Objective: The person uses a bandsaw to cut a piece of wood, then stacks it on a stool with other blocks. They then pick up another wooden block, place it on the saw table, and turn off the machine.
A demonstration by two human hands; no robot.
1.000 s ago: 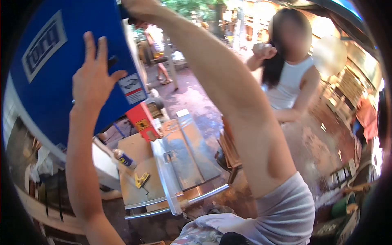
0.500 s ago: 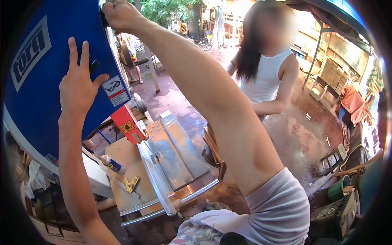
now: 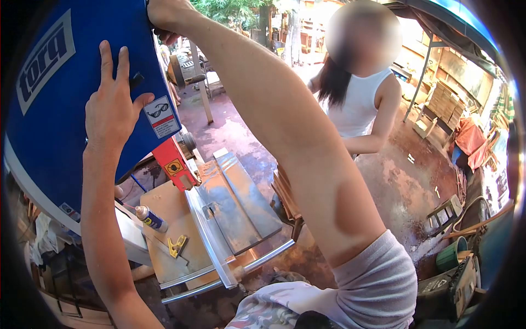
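My left hand (image 3: 111,112) lies flat against the large blue door (image 3: 60,148) of a band saw, marked "torq", with two fingers stretched upward and the thumb out to the side. Beside the thumb is a small black latch (image 3: 137,81). At the top of the view, my right hand (image 3: 169,15) is closed at the door's upper right edge, around what looks like a dark knob, mostly hidden by the fingers. A safety-glasses label (image 3: 161,116) sits below the left hand. Lower down are the red blade guard (image 3: 174,164) and the dusty saw table (image 3: 235,203).
On a wooden board (image 3: 164,249) beside the saw table stand a spray can (image 3: 151,218) and a yellow clamp (image 3: 177,246). A metal rail (image 3: 263,256) runs along the front. Another person (image 3: 356,104) stands beyond my right arm. A green bucket (image 3: 451,255) is at right.
The blue door and both hands sit slightly farther right and higher in view. My right hand's fingers are now more cut off by the top edge. My left hand keeps its place on the door.
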